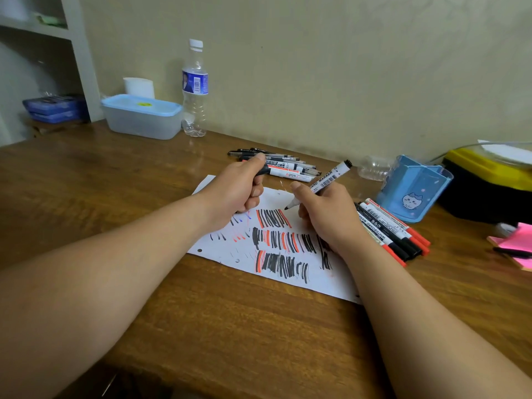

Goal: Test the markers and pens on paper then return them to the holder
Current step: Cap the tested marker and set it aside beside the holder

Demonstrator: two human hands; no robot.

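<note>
- The paper (316, 280) lies askew on the wooden surface (201, 326), covered with rows of black and red strokes and some thin blue ones near its left edge.
- The hands are apart, both over the paper's far half.
- The left hand (239, 191) is a curled fist over the paper's far-left corner, gripping a dark cap (263, 169) that pokes out by the thumb.
- The right hand (328, 214) grips an uncapped marker (328, 180) over the paper's right side. Its black tip slants down toward the top row of strokes, and whether it touches the sheet cannot be told.
- A pile of pens (288, 165) lies just beyond the paper's far edge.
- A row of loose markers (394, 231), black- and red-capped, lies just beside the paper's right edge, partly under the right wrist.
- The blue holder (414, 191) stands right of the paper, just past those markers.
- Right of the paper beyond the holder are a yellow-and-black case (489, 180) and pink notes (518, 243).
- Well beyond the paper to the left, at the wall, stand a bottle (195, 87) and a lidded box (141, 116).
- Bare wood stretches left of the paper and from its near edge toward the person, crossed only by the forearms.
</note>
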